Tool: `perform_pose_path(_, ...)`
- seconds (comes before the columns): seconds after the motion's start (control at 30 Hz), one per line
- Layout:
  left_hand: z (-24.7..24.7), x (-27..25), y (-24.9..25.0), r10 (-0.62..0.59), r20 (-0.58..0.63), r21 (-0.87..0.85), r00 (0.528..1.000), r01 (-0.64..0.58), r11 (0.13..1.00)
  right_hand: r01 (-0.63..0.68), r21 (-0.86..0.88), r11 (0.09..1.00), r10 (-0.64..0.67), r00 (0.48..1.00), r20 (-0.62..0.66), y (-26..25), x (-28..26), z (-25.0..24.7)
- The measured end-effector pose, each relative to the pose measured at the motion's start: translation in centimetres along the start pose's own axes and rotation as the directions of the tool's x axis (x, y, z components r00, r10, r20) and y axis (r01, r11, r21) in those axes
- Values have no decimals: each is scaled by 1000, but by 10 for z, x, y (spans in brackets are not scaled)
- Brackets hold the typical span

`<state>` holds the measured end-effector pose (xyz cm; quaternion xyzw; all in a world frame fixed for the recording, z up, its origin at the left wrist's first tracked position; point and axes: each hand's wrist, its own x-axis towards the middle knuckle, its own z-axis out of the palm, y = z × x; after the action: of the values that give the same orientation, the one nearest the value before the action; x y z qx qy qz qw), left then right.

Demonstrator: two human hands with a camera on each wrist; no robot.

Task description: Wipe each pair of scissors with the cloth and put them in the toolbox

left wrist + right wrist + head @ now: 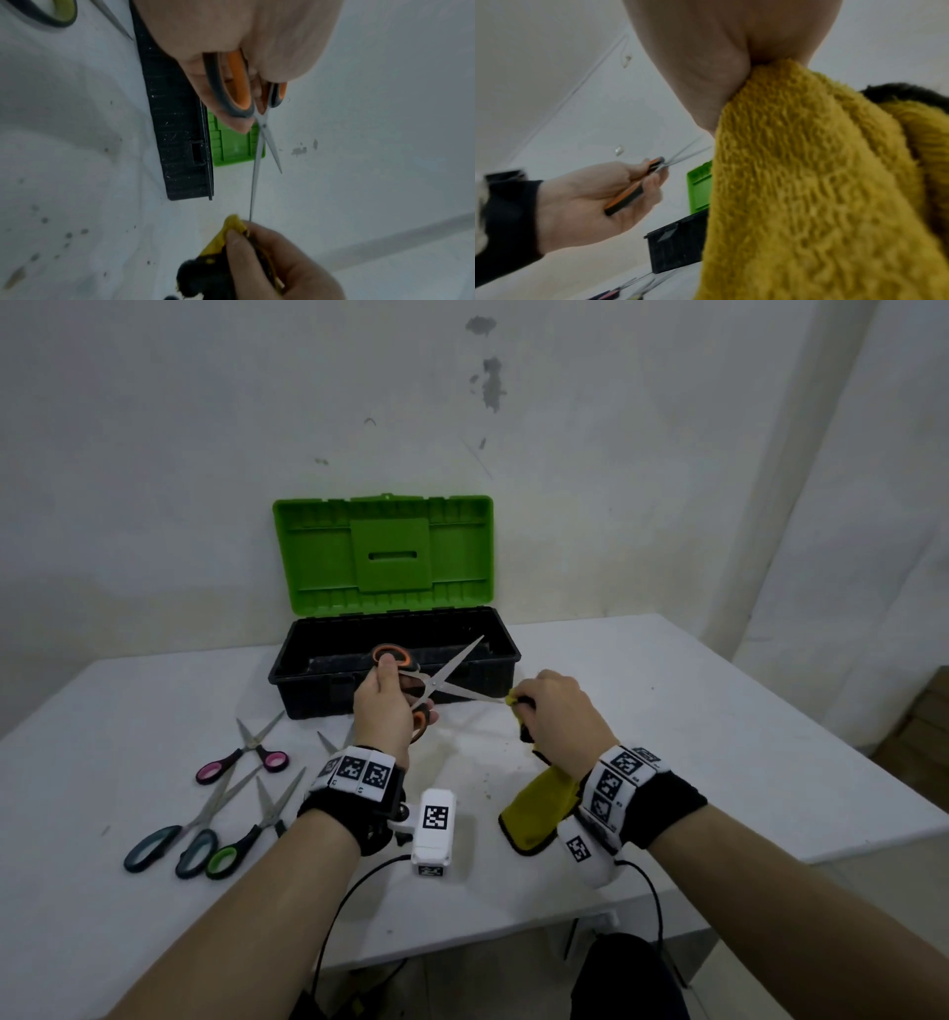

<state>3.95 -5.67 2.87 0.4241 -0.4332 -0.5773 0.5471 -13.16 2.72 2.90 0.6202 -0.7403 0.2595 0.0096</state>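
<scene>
My left hand (pixel 386 706) grips the orange-handled scissors (pixel 440 683) by their handles, blades spread apart, in front of the toolbox. The same scissors (pixel 259 130) show in the left wrist view, the lower blade running down to the cloth (pixel 231 227). My right hand (pixel 557 716) holds the yellow cloth (pixel 542 801) bunched, pinching it at the tip of the lower blade. In the right wrist view the cloth (pixel 808 182) fills the frame and the scissors (pixel 639 182) sit in the left hand. The black toolbox (pixel 308 683) stands open with its green lid (pixel 382 552) raised.
Several other scissors lie on the white table (pixel 719 711) at the left: a pink-handled pair (pixel 246 755), a grey-handled pair (pixel 174 839) and a green-handled pair (pixel 241 845). Another pair's blade tips (pixel 328 742) poke out behind my left wrist. The table edge runs close to my body.
</scene>
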Motion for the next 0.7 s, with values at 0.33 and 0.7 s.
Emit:
perform_pose_path(0.33,19,5,-10,-16,28,-83,999,18,996,-224,136,965,230,973,-27,54,32,3)
perform_pose_path(0.7,42,2,-26,-192,36,-155,981,195,969,-230,48,972,203,925,320,53,24,5)
